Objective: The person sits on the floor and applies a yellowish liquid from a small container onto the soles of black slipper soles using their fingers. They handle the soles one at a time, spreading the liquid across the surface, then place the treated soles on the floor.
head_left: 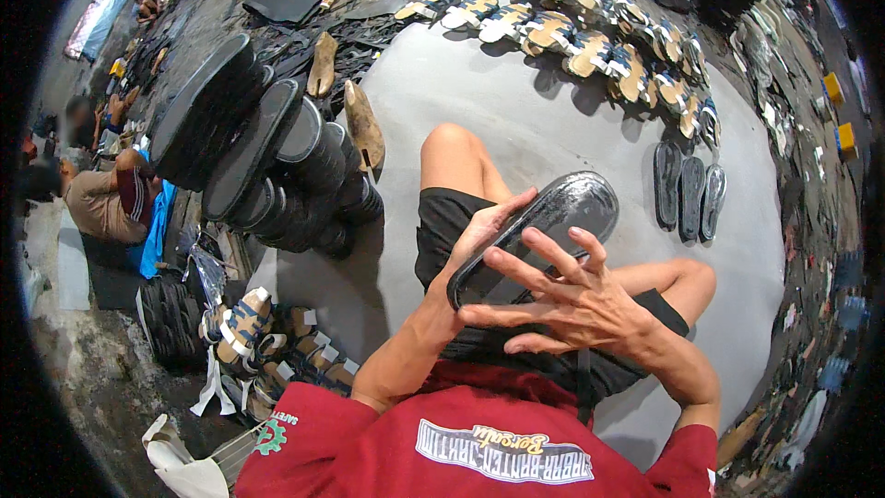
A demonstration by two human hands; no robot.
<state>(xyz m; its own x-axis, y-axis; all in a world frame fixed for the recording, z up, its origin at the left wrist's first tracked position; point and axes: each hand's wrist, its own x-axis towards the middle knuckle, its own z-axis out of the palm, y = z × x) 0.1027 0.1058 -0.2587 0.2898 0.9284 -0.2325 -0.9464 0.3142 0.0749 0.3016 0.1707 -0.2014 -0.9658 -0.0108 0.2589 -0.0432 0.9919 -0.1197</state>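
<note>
A black shoe sole (579, 207) with a wet-looking shine lies tilted above my lap. My left hand (479, 238) grips it along its left edge, thumb up near the toe end. Across its lower part my right hand (553, 300) is stretched out, fingers spread over the surface; whether the fingertips touch it I cannot tell. To the right, three more black soles (690, 189) lie side by side on the pale grey sheet (516, 101). Sandal uppers on tan insoles (548, 29) stand in rows at the sheet's far edge.
Tall stacks of black soles (277, 152) stand close on my left, beside two wooden shoe lasts (363, 124). More sandal uppers (244, 323) are heaped at lower left. Another person (109, 198) sits far left. Scraps litter the dark floor (811, 194) at right.
</note>
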